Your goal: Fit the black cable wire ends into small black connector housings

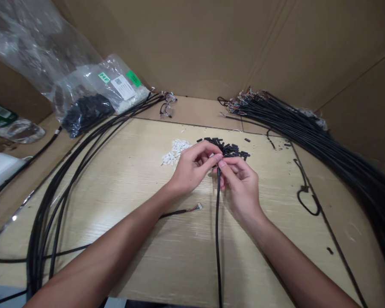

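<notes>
The left grip (194,169) is pinched shut, thumb and forefinger closed on the top end of a black cable (217,239), and I see the right grip (240,184) clenched on the same cable just below that point, the two sets of fingertips touching. I cannot tell whether a small piece sits between the left fingers as well. The cable hangs from the hands over the middle of the table (131,179) and runs straight toward me, off the near edge. Just behind the hands lies a pile of short black sleeves (234,149), and beside it, to the left, a pile of small white connectors (175,152). A second cable end (192,208) lies below the left wrist. I see a thick cable bundle (324,141) along the right side, loose cables (67,184) curving on the left, and a clear plastic bag (86,109) of black parts at the far left against the cardboard wall (211,42).
</notes>
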Tool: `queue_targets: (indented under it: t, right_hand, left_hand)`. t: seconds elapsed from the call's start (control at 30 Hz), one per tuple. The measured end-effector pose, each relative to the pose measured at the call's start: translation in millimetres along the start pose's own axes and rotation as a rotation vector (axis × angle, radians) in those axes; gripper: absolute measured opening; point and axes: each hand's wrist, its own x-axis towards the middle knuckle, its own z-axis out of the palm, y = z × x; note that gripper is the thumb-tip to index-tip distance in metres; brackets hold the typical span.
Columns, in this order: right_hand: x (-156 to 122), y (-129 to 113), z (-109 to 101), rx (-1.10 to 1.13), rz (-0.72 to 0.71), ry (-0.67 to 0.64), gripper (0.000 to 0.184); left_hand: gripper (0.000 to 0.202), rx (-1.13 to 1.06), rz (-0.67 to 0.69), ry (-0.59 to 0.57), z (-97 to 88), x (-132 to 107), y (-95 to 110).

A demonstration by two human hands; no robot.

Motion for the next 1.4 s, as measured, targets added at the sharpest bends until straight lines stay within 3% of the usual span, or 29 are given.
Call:
queue_targets:
  t: [0.33,0.47,0.7,0.97,1.17,1.4]
  right_hand:
    - [-3,-2,2,-0.027,-0.075,-0.079,0.030]
    - [-1,-3,2,0.011,-0.023,-0.143,0.032]
    - [2,-4,0,0.057,0.053,-0.092,0.043]
    - [0,-5,0,-0.105,-0.076,-0.031,0.041]
    - [-1,-8,-1,-0.180,-0.154,0.005,0.034]
    - [-1,-8,-3,-0.226,-0.154,-0.043,0.036]
  left_hand:
    - [0.023,-0.093,-0.120,0.070,-0.1,2,-5]
    - [0.027,-0.178,-0.156,0.093,0.0,3,-5]
    - [0.044,-0.354,-0.264,0.055,-2.9,5,-1]
    - [0.022,-0.389,-0.236,-0.040,-9.8,2,2]
    - [0.023,-0.416,-0.282,-0.040,-9.5,3,0]
    - [0.029,-0.397,-0.294,-0.049,-9.5,4,-2]
